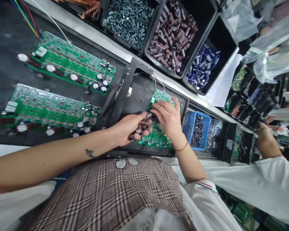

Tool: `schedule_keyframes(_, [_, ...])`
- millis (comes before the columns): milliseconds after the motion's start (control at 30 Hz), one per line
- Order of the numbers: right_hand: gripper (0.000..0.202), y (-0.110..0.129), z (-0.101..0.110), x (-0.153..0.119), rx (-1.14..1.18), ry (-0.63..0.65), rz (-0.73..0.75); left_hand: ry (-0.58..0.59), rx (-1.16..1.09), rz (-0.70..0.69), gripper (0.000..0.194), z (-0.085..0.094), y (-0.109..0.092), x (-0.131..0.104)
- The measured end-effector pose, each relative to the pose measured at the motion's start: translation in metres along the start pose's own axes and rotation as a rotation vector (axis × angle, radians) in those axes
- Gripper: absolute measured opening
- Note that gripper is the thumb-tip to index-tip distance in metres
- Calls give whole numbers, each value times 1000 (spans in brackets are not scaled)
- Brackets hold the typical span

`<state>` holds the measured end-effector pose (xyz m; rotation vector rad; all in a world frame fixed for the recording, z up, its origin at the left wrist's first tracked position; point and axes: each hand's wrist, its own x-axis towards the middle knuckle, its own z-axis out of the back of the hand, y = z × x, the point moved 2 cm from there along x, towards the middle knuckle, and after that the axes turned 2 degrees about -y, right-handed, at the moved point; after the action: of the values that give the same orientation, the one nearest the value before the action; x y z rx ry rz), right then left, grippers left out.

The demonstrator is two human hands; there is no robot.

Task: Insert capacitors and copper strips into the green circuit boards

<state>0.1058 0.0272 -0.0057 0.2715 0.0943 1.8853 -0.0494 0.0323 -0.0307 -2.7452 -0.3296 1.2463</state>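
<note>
My left hand [132,128] is wrapped round several brown capacitors [141,127], their ends sticking out between thumb and fingers. Close beside it, my right hand [167,117] bends over a green circuit board [161,95], its thumb and fingertips near the capacitors; what its fingertips pinch, if anything, is too small to name. Below both hands lies a second green board [156,136], partly covered by them. Coloured wires run from the upper board's left end. The two boards sit in a black tray [135,102].
Two boards with capacitors, an upper one [62,64] and a lower one [53,107], lie at left. Black bins of brown capacitors [173,35], green parts [127,22] and blue parts [202,65] stand behind. A blue box [208,120] and another person's arm [267,141] are at right.
</note>
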Motion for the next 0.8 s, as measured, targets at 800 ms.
schedule_keyframes(800, [23,28,14,-147,-107,80,-134,257,343,184,28,-10,104,-42])
